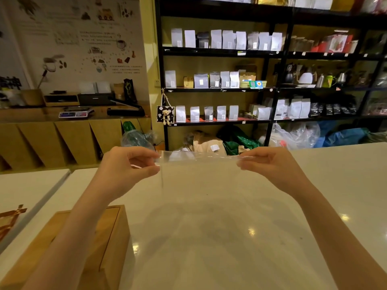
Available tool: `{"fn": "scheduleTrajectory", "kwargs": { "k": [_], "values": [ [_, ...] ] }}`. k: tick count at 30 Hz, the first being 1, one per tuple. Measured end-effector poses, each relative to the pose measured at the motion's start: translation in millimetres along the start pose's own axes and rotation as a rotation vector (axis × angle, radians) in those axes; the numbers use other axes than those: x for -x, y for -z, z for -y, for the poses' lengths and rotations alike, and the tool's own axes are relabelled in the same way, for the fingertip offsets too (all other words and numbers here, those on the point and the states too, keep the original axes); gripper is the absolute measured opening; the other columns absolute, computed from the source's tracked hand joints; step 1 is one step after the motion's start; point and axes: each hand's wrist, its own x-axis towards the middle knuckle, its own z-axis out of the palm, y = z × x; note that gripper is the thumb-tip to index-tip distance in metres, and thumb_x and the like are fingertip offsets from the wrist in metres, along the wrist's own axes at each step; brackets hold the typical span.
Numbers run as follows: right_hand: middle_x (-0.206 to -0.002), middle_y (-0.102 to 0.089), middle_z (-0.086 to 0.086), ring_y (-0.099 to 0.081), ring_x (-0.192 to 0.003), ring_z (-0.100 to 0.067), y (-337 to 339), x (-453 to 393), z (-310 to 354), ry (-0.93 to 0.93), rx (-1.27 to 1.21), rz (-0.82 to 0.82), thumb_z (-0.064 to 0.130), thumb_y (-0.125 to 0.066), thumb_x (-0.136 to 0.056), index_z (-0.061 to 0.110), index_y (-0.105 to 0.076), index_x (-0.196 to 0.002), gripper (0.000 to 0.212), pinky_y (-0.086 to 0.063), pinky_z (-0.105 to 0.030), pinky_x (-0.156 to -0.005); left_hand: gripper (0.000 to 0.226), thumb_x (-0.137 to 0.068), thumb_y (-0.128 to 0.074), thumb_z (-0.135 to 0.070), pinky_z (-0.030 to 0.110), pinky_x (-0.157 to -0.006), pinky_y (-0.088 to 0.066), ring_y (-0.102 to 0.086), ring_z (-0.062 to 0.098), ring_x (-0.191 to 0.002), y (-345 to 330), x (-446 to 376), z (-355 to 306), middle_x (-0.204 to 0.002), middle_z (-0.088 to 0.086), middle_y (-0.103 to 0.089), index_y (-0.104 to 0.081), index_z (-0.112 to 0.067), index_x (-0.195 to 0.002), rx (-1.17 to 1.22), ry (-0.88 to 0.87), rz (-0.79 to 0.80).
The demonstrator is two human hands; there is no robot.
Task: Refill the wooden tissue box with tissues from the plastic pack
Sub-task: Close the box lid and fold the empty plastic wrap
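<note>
I hold a clear plastic pack (201,185) stretched out flat in the air above the white table (335,185). My left hand (127,164) pinches its upper left corner and my right hand (272,162) pinches its upper right corner. The plastic hangs down toward me and looks see-through; I cannot make out tissues inside it. The wooden tissue box (109,237) lies on the table at the lower left, under my left forearm, which hides much of it.
A second white table (25,189) with a brown-patterned item (10,218) stands to the left across a narrow gap. Black shelves (272,88) with bags and kettles line the far wall. A wooden counter (62,130) with a scale stands at the back left.
</note>
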Motion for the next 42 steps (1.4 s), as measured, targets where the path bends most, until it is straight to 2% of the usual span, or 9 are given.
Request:
{"fn": "scheduleTrajectory", "kwargs": {
  "k": [5,8,13,18,25,31,36,39,42],
  "values": [
    [-0.071,-0.071,0.021,-0.068,-0.077,-0.007,-2.5,0.1,4.7,0.035,0.05,-0.011,0.012,-0.072,-0.077,0.035,-0.07,-0.074,0.023,-0.051,-0.01,-0.068,0.083,-0.048,-0.072,-0.053,0.038,-0.1,-0.042,-0.043,0.013,-0.116,-4.7,4.7,-7.9,-0.128,-0.007,-0.043,-0.044,-0.034,-0.123,-0.257,-0.033,0.146],
    [-0.087,-0.064,0.013,-0.057,-0.09,-0.009,-4.9,1.0,8.9,0.078,0.171,0.011,0.018,-0.071,-0.077,0.036,-0.07,-0.076,0.018,-0.044,-0.02,-0.076,0.076,-0.053,-0.069,-0.058,0.039,-0.112,-0.026,-0.023,0.005,-0.134,-13.9,9.3,-14.6,-0.144,-0.017,-0.031,-0.047,-0.041,-0.124,-0.331,-0.15,0.249],
    [-0.109,-0.06,0.009,-0.05,-0.107,-0.008,-2.6,5.1,16.5,0.065,0.167,0.088,0.02,-0.07,-0.078,0.031,-0.069,-0.071,0.013,-0.035,-0.015,-0.085,0.055,-0.069,-0.068,-0.048,0.008,-0.083,-0.036,-0.046,-0.005,-0.104,-38.1,14.7,-15.0,-0.119,-0.022,-0.054,-0.056,-0.034,-0.121,-0.285,-0.158,0.343],
    [-0.082,-0.076,-0.001,-0.071,-0.081,-0.014,4.0,8.2,21.4,-0.032,-0.105,0.255,0.007,-0.06,-0.084,0.018,-0.071,-0.075,0.018,-0.053,-0.018,-0.076,0.02,-0.075,-0.071,-0.027,0.026,-0.086,-0.052,-0.068,0.005,-0.085,-36.1,13.2,-15.7,-0.088,-0.009,-0.076,-0.069,-0.034,-0.094,-0.031,-0.06,0.416],
    [-0.069,-0.076,-0.005,-0.071,-0.06,-0.017,8.2,7.1,11.3,-0.136,-0.335,0.327,0.003,-0.061,-0.082,0.009,-0.069,-0.087,0.01,-0.055,-0.023,-0.048,0.044,-0.049,-0.076,-0.047,0.018,-0.079,-0.055,-0.074,0.019,-0.075,-20.0,16.9,-14.5,-0.074,0.001,-0.078,-0.073,-0.032,-0.09,0.238,0.064,0.634],
    [-0.067,-0.074,-0.007,-0.069,-0.054,-0.014,1.1,11.5,10.5,-0.245,-0.481,0.423,0.007,-0.066,-0.07,0.014,-0.074,-0.077,0.013,-0.054,-0.022,-0.045,0.04,-0.059,-0.073,-0.054,0.055,-0.094,-0.048,-0.069,0.034,-0.077,-3.8,34.9,-11.8,-0.077,0.012,-0.076,-0.075,-0.027,-0.089,0.281,0.12,0.788],
    [-0.061,-0.072,-0.001,-0.065,-0.049,-0.008,-11.1,36.3,32.8,-0.349,-0.639,0.413,0.008,-0.063,-0.075,0.009,-0.07,-0.082,0.01,-0.049,-0.017,-0.041,0.029,-0.07,-0.071,-0.04,0.026,-0.068,-0.058,-0.07,0.018,-0.068,13.5,67.2,-20.0,-0.078,0.01,-0.076,-0.077,-0.014,-0.081,0.417,0.217,0.812],
    [-0.083,-0.075,-0.014,-0.072,-0.078,-0.017,-25.7,72.6,54.0,-0.441,-1.063,0.519,0.021,-0.066,-0.081,0.0,-0.069,-0.098,0.028,-0.056,-0.021,-0.069,0.009,-0.059,-0.078,-0.018,0.015,-0.049,-0.054,-0.068,0.009,-0.05,26.4,102.6,-16.0,-0.058,0.006,-0.074,-0.077,-0.01,-0.062,0.625,0.388,0.621],
    [-0.104,-0.06,-0.043,-0.062,-0.103,-0.047,-46.6,122.9,63.0,-0.466,-1.469,0.417,0.017,-0.06,-0.088,-0.024,-0.057,-0.105,0.044,-0.051,-0.043,-0.092,0.049,-0.031,-0.092,-0.024,0.026,-0.057,-0.06,-0.072,0.013,-0.061,33.4,148.8,-3.4,-0.072,0.009,-0.077,-0.078,-0.006,-0.075,0.876,0.483,0.538]
  ]
}}
